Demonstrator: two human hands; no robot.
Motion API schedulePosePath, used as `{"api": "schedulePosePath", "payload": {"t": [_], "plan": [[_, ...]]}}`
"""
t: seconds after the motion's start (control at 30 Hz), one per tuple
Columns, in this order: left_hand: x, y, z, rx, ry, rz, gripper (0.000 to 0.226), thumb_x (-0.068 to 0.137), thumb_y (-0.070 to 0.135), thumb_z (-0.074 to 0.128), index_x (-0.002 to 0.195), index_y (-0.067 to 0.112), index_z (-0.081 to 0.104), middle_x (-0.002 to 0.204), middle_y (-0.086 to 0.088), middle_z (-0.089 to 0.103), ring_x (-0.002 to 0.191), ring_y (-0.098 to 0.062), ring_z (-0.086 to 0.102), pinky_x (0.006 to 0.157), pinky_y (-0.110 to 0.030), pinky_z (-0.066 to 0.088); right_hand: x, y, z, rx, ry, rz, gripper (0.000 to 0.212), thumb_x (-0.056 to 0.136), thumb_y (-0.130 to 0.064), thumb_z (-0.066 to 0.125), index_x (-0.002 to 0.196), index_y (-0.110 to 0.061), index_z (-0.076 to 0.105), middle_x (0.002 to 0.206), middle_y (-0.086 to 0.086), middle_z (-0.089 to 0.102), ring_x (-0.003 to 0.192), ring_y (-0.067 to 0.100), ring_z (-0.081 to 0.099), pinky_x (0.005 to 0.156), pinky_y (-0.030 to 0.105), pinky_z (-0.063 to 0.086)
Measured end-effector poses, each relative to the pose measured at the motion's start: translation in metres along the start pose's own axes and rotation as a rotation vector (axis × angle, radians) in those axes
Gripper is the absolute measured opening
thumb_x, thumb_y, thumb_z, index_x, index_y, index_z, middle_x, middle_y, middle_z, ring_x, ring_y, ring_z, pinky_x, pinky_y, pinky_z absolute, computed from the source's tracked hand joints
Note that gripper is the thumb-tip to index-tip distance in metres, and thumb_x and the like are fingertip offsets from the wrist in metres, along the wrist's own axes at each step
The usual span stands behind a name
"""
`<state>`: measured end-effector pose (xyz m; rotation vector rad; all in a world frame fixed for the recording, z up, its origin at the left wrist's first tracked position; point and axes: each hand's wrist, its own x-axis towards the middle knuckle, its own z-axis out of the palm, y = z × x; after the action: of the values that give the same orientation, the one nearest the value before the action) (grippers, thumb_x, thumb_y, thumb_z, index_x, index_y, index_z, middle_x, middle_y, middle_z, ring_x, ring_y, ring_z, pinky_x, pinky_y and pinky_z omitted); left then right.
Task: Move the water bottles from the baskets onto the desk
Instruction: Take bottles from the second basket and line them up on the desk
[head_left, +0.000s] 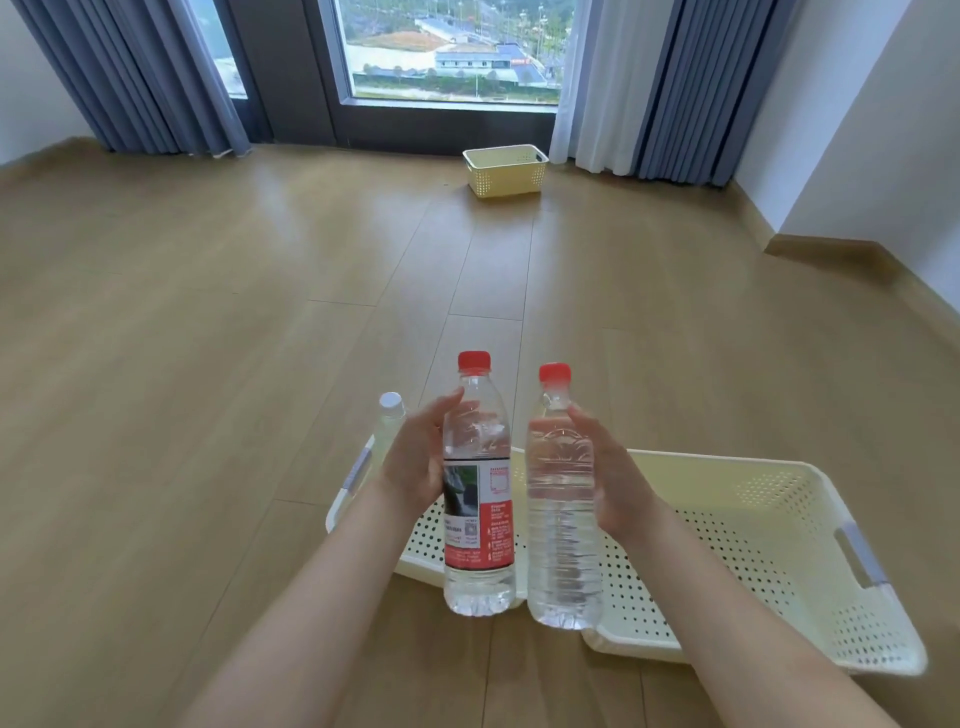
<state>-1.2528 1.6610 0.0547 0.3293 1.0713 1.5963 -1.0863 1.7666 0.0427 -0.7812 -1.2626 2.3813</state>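
Observation:
My left hand (415, 460) grips a clear water bottle with a red cap and a red-and-white label (477, 525), held upright above the floor. My right hand (613, 478) grips a second red-capped bottle without a label (562, 519), also upright, just to the right of the first. Both bottles hang over the near left part of a wide cream perforated basket (779, 525) on the floor. A third bottle with a white cap (390, 415) stands behind my left hand at the basket's left end, mostly hidden. No desk is in view.
A smaller yellow perforated basket (505, 171) sits on the wooden floor near the window, far ahead. Blue curtains (156, 78) hang on both sides of the window. A white wall corner (857, 156) juts in at the right.

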Motion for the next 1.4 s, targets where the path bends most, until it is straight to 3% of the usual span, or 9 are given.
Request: {"api": "schedulePosePath", "payload": {"t": [0.2,0.37,0.5,0.73,0.9,1.07,1.17,1.27,1.4], "plan": [[0.018,0.02,0.008,0.01,-0.004,0.054,0.021,0.087,0.027,0.052,0.089,0.009,0.063,0.076,-0.004,0.068,0.069,-0.017,0.065,0.074,-0.031,0.051,0.03,-0.017,-0.005,0.094,-0.051,-0.043,0.056,0.06,-0.053,0.078,0.097,-0.015,0.059,0.078,0.001,0.061,0.067,0.017,0.062,0.067,0.031,0.052],[0.023,0.056,0.035,0.083,0.075,0.015,0.019,0.088,0.025,0.053,0.089,0.009,0.062,0.073,-0.004,0.069,0.067,-0.018,0.066,0.075,-0.033,0.05,0.026,-0.054,0.006,-0.023,0.26,-0.034,0.079,0.056,-0.056,0.077,0.115,-0.005,0.062,0.091,0.013,0.063,0.083,0.028,0.064,0.083,0.045,0.054],[0.006,0.104,0.087,0.158,0.105,-0.041,0.02,0.087,0.025,0.055,0.091,0.008,0.064,0.079,-0.006,0.07,0.072,-0.019,0.068,0.074,-0.032,0.053,-0.007,-0.12,0.035,-0.027,0.35,-0.071,0.05,0.063,-0.05,0.071,0.096,-0.012,0.067,0.084,0.006,0.063,0.071,0.016,0.063,0.066,0.029,0.053],[-0.042,0.229,0.229,0.247,0.069,-0.068,0.025,0.088,0.027,0.057,0.103,0.008,0.065,0.102,-0.012,0.068,0.095,-0.027,0.064,0.085,-0.038,0.05,-0.095,-0.297,0.098,-0.021,0.419,-0.096,0.062,0.058,-0.051,0.076,0.1,-0.007,0.067,0.077,0.008,0.062,0.069,0.022,0.061,0.067,0.032,0.051],[-0.096,0.338,0.346,0.272,0.0,-0.121,0.024,0.088,0.03,0.057,0.088,0.008,0.068,0.092,-0.011,0.07,0.084,-0.025,0.064,0.084,-0.036,0.047,-0.176,-0.437,0.145,-0.025,0.494,-0.165,0.054,0.049,-0.055,0.076,0.088,-0.018,0.071,0.072,0.0,0.067,0.07,0.017,0.064,0.074,0.035,0.05],[-0.142,0.418,0.44,0.313,-0.121,-0.1,0.022,0.086,0.028,0.06,0.089,0.008,0.068,0.094,-0.011,0.069,0.076,-0.019,0.068,0.068,-0.03,0.054,-0.254,-0.54,0.194,-0.047,0.539,-0.277,0.031,0.084,-0.04,0.064,0.094,-0.011,0.067,0.073,0.005,0.068,0.063,0.016,0.067,0.06,0.027,0.054],[-0.167,0.445,0.476,0.34,-0.226,-0.059,0.042,0.076,0.033,0.066,0.105,0.002,0.064,0.097,-0.014,0.066,0.067,-0.015,0.068,0.058,-0.022,0.056,-0.295,-0.57,0.215,-0.067,0.607,-0.327,0.035,0.088,-0.035,0.06,0.104,-0.004,0.063,0.084,0.013,0.062,0.069,0.022,0.063,0.061,0.03,0.054],[-0.188,0.45,0.496,0.337,-0.277,-0.069,0.068,0.062,0.037,0.074,0.116,-0.002,0.061,0.107,-0.017,0.066,0.078,-0.022,0.066,0.065,-0.028,0.055,-0.338,-0.573,0.233,-0.058,0.752,-0.376,0.03,0.088,-0.036,0.061,0.09,-0.005,0.065,0.076,0.01,0.062,0.066,0.023,0.061,0.064,0.032,0.052],[-0.214,0.425,0.514,0.38,-0.339,-0.123,0.051,0.072,0.026,0.077,0.114,0.001,0.064,0.105,-0.017,0.07,0.087,-0.028,0.068,0.081,-0.038,0.055,-0.389,-0.548,0.247,-0.006,0.976,-0.427,0.039,0.08,-0.044,0.068,0.091,-0.007,0.066,0.087,0.013,0.068,0.075,0.026,0.066,0.075,0.036,0.055]]}}
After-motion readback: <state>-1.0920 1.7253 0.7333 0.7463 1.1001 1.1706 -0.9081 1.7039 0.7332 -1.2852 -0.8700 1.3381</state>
